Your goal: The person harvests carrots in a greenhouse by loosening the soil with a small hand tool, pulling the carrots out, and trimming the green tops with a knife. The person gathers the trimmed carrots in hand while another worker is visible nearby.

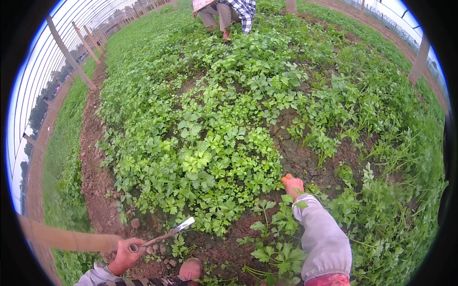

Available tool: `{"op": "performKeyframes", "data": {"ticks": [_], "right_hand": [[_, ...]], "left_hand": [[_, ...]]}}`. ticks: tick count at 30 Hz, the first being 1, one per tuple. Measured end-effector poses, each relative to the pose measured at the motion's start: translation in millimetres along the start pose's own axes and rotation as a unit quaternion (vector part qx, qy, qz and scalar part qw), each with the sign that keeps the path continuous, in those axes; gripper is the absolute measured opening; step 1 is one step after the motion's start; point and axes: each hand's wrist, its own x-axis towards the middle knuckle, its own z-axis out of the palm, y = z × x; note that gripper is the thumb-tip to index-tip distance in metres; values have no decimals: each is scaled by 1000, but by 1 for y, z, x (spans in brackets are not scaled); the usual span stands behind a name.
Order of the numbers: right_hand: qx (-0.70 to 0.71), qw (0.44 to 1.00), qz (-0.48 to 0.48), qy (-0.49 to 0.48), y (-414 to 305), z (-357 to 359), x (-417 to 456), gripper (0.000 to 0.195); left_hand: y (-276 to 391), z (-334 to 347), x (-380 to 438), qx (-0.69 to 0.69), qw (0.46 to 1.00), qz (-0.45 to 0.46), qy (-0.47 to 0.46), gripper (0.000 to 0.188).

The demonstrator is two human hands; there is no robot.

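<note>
My left hand at the lower left is closed around a small hand tool with a hollow, tubular handle end. Its thin rusty shank runs up to the right, ending in a flat, bright metal blade over the leaves. My right hand reaches forward to the edge of a patch of leafy green plants that look like celery. Orange covers sit on its fingertips. Leaves and the hand's own back hide what, if anything, the fingers pinch.
Loose celery-like plants lie on soil before me, beside my shoe. A thick bamboo pole crosses at left. Another person crouches ahead among the plants. A bare soil furrow and posts line the left.
</note>
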Motion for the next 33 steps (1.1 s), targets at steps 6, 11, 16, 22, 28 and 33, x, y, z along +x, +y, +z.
{"op": "performKeyframes", "data": {"ticks": [6, 11, 16, 22, 28, 33], "right_hand": [[-7, 1000, 27, -11, 30, -4, 4, 10], [303, 934, 121, -145, 46, -14, 23, 20], [383, 872, 240, -186, 58, -76, 38, 12], [67, 994, 26, -78, 25, -18, 33, 42], [74, 996, -47, 30, 16, 11, 19, 18], [76, 991, -90, 68, 17, 14, 7, 23]], "left_hand": [[7, 13, 14, 10, 1000, 23, 4, 10], [-4, 10, 3, 44, 999, 10, 9, 8], [-19, 9, 1, 49, 997, 47, 24, 8], [-5, 14, 7, 74, 997, 26, 11, 7], [-6, 18, 9, 60, 998, 23, -7, 7], [1, 19, 11, 70, 997, 22, -18, 8]]}}
